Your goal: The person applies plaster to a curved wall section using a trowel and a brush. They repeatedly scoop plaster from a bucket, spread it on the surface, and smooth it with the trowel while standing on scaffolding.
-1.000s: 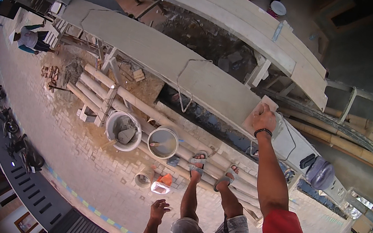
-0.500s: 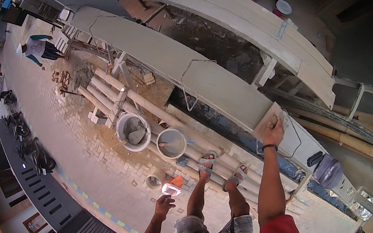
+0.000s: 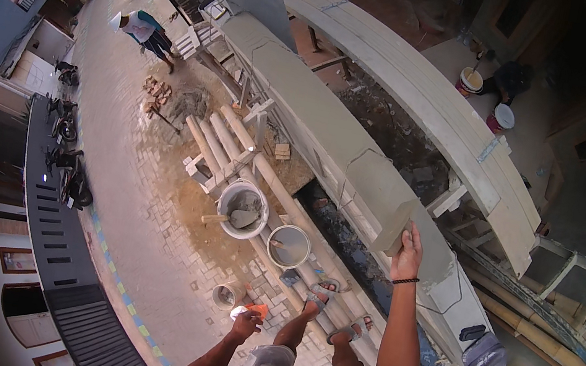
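Observation:
My right hand (image 3: 409, 255) grips the edge of a flat rectangular plastering float (image 3: 396, 226), tilted against the long grey concrete beam (image 3: 306, 104). The beam's top is smooth and pale along most of its length, and rougher beside my wrist. Bent wire loops (image 3: 345, 180) hang over its side. My left hand (image 3: 247, 325) hangs low with its fingers apart and holds nothing. Below it lie an orange bag (image 3: 258, 309) and a small bucket (image 3: 224, 296). A large white tub (image 3: 254, 230) holds grey mortar and a trowel (image 3: 243, 218); next to it stands a bucket of cloudy water (image 3: 287, 257).
My sandalled feet stand on bamboo poles (image 3: 309, 272) over a dark ditch (image 3: 337, 221). A curved slab (image 3: 420, 72) runs beyond the beam. A purple plastic bundle (image 3: 485, 359) lies on the beam's near end. Another person (image 3: 144, 32) stands at the far left, near rubble.
The view has swung round. The float lay flat under my right palm and is now tilted up, held by its edge. My left hand remains low near the orange bag.

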### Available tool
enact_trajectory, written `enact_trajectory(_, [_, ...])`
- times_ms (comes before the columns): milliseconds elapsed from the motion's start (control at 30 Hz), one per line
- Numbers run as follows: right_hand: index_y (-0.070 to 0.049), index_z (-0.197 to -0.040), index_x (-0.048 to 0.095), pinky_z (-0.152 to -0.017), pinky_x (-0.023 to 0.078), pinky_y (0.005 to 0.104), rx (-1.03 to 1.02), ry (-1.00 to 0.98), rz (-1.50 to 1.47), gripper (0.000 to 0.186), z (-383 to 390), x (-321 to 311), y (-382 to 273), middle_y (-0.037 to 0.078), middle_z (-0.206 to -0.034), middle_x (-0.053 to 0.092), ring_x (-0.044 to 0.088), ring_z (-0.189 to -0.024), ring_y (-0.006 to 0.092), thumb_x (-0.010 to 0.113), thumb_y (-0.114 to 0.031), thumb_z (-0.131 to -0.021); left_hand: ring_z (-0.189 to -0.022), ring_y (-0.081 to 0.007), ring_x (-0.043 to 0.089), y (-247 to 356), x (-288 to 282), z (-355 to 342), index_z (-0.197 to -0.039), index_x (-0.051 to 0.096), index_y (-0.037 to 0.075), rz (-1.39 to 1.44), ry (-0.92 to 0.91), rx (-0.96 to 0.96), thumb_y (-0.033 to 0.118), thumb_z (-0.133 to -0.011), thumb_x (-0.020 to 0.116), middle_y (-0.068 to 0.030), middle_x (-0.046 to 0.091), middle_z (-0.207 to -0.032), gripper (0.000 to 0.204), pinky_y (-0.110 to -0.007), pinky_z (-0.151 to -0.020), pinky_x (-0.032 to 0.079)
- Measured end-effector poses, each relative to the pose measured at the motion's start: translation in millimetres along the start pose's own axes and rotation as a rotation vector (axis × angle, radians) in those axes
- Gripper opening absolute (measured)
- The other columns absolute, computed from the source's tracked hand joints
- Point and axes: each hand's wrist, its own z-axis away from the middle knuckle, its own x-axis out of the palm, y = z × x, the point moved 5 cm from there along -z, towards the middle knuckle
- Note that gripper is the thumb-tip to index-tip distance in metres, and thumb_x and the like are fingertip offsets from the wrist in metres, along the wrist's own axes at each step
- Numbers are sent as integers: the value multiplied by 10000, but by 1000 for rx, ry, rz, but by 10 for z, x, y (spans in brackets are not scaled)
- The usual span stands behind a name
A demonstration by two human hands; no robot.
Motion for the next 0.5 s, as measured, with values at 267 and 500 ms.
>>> enact_trajectory(267, [-35,-1203,466,-806,508,340,288,-46,-274,429,1390,-1058,-455,90,-1063,593,598,-954,221,559,-163,-803,-709,-183,627,-89,165,58,-1014,594,-27,-66,76,17,167,-861,544,-103,637,-802,253,-286,-538,520])
enact_trajectory(500, [-33,-1121,528,-812,499,372,367,-15,-261,302,1866,-1227,-506,88,-1071,599,595,-946,237,448,-193,-878,-671,-197,637,124,236,149,-1019,604,-31,11,73,123,163,-838,550,-130,656,-798,271,-309,-540,521])
